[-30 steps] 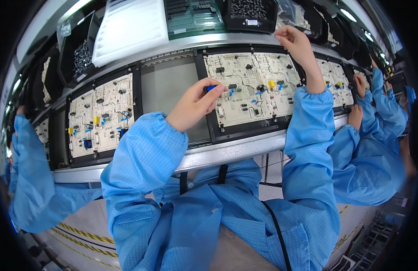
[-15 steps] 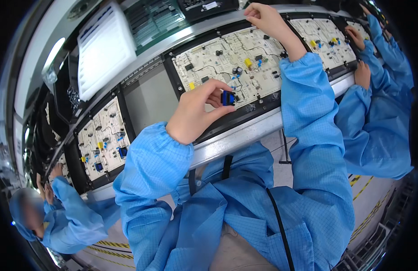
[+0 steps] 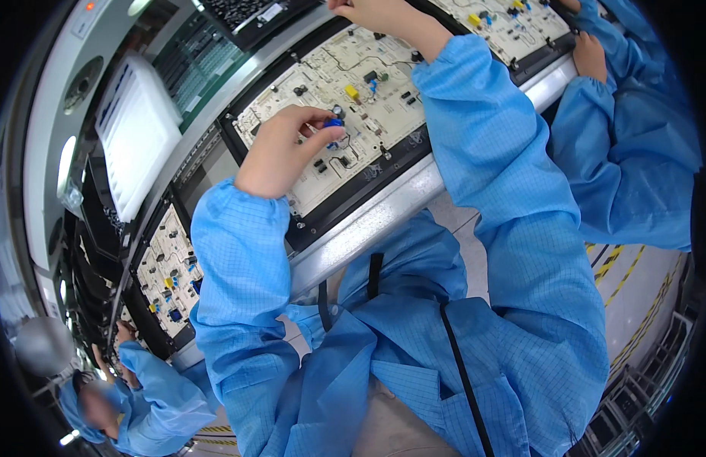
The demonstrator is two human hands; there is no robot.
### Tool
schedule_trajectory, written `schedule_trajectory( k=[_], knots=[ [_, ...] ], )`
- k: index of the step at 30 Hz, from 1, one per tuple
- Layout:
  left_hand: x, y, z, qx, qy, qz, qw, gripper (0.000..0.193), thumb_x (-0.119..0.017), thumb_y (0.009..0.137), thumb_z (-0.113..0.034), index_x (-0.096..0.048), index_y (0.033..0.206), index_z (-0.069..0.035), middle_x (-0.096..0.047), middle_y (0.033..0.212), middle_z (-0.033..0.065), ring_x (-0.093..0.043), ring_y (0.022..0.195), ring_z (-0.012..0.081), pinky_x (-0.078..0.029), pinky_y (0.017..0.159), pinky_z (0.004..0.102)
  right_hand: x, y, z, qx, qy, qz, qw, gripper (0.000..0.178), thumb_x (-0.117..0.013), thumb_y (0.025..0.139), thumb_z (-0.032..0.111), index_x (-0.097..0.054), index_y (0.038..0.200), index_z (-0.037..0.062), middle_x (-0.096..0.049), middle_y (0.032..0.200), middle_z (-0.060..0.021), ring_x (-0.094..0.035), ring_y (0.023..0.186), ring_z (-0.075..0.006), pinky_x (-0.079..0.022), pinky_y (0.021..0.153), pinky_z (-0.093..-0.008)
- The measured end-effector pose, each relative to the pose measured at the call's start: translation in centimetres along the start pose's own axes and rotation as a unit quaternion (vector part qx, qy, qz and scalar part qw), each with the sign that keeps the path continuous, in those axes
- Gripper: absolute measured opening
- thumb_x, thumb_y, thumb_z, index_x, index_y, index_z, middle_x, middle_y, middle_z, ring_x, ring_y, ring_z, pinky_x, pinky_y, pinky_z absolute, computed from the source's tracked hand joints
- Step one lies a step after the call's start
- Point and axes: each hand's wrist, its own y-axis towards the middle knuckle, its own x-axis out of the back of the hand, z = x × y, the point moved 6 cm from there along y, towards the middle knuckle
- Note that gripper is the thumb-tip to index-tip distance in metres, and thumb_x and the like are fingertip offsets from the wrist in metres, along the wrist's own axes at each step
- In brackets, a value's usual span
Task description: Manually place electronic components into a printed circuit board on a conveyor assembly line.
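Over the middle circuit board (image 3: 276, 107), my left hand (image 3: 280, 152) pinches a small blue block-shaped electronic component (image 3: 334, 123) between thumb and fingers. It is at the board's surface, beside the round capacitors (image 3: 338, 111); whether it touches the board is hidden by my fingers. A yellow component (image 3: 352, 92) and small blue discs (image 3: 373, 87) sit on the board further right. My right hand (image 3: 383, 17) stretches across the board's far side. The picture's upper edge cuts off most of its fingers, so its grasp is not visible.
A black bin (image 3: 254, 19) of dark parts stands behind the board, with a white tray (image 3: 139, 137) to its left. More boards lie in black frames along the metal rail (image 3: 368, 217). Co-workers' blue sleeves (image 3: 631, 145) are at right and lower left (image 3: 158, 373).
My left hand has carried the blue component from the board's front edge inward to the capacitors. The whole view has shifted, and my right hand is now partly out of the picture.
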Motion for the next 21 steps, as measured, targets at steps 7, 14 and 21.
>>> schedule_trajectory(
  k=[7, 14, 21],
  knots=[
    [-1.1, 0.3, -0.5, 0.004, 0.043, 0.03, 0.999, 0.03, -0.066, 0.083, -0.024, -0.066, 0.101, 0.0, -0.063, 0.091, 0.0159, -0.06, 0.079, 0.0243, -0.048, 0.072, 0.0332, 0.3, 0.4, 0.1, 0.017, 0.078, 0.019, 0.997, 0.004, -0.058, 0.073, 0.002, -0.06, 0.076, 0.0008, -0.061, 0.076, -0.0183, -0.06, 0.08, -0.0354, -0.047, 0.071, -0.0415],
    [-1.6, 1.1, -0.6, -0.012, 0.131, 0.074, 0.989, 0.029, -0.064, 0.083, -0.025, -0.067, 0.095, 0.001, -0.062, 0.089, 0.0197, -0.06, 0.085, 0.0327, -0.047, 0.078, 0.0384, 1.1, 0.1, 2.1, 0.045, 0.048, 0.006, 0.998, 0.003, -0.061, 0.074, 0.004, -0.06, 0.076, 0.0015, -0.061, 0.077, -0.0189, -0.059, 0.081, -0.0368, -0.047, 0.072, -0.0419],
    [-1.7, 1.3, -0.6, 0.015, 0.157, 0.078, 0.984, 0.031, -0.065, 0.082, -0.026, -0.068, 0.097, 0.001, -0.063, 0.088, 0.0218, -0.061, 0.083, 0.0338, -0.047, 0.077, 0.0388, 0.4, 0.4, 1.1, 0.034, 0.065, 0.017, 0.997, 0.003, -0.061, 0.074, 0.004, -0.061, 0.076, 0.0017, -0.061, 0.079, -0.0188, -0.059, 0.082, -0.0364, -0.046, 0.073, -0.042]
  ],
)
